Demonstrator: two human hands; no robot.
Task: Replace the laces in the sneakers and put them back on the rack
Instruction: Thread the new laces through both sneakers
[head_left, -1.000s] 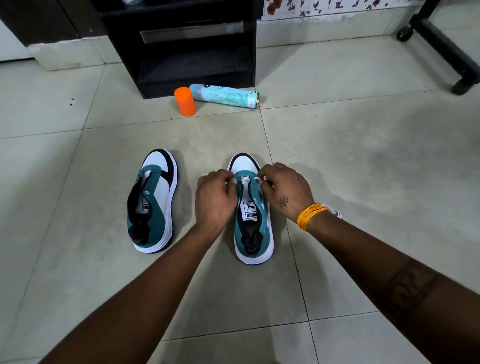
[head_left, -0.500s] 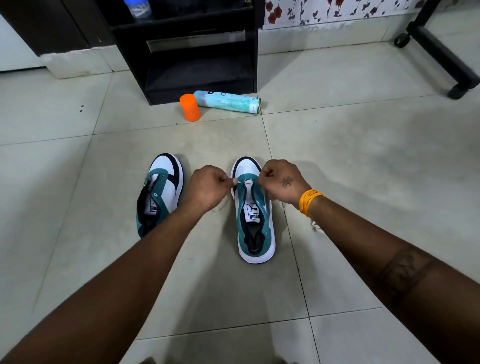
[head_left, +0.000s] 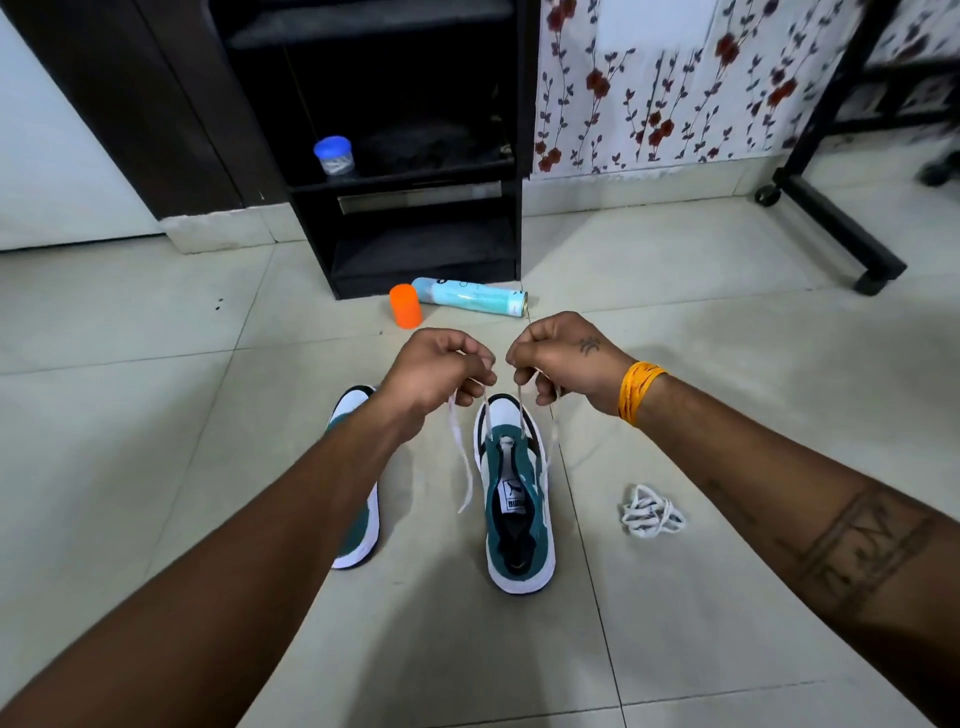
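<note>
Two hands raised over teal-and-white sneaker (head_left: 517, 499) on tiled floor (head_left: 701, 364): left hand (head_left: 436, 369) and right hand (head_left: 566, 364) each curled tight, grip pinching one end of white flat lace (head_left: 460, 452) threaded through front eyelets. Second teal-and-white sneaker (head_left: 358, 519) left, partly behind forearm. Bundled white spare lace (head_left: 652, 515) right. Black rack (head_left: 410, 171) beyond.

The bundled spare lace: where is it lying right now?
In the head view, the bundled spare lace lies on the floor tiles to the right of the sneaker being laced, apart from it, below the right hand.
</note>
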